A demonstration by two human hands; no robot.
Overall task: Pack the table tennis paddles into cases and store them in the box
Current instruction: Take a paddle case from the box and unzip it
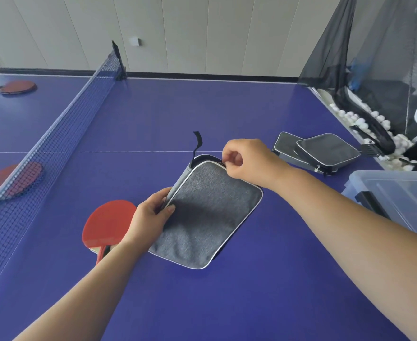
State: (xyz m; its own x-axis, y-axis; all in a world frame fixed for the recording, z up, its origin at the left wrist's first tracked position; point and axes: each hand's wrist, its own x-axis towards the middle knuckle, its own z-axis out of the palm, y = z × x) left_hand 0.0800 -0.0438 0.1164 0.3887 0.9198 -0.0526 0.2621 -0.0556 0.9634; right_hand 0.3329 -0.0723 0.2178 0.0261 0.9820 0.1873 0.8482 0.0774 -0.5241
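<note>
The left hand (150,217) pinches the near-left edge of the grey case (207,215), steadying it flat on the blue table (251,303) so that the right hand (245,161), fingers curled tight on the zipper pull (224,164) at the far corner, has something to pull against. The red paddle (106,222) lies just left of the case, within reach (judged next to go in). The clear box (397,195) waits at the right edge, with two more cases (323,151) beyond.
</note>
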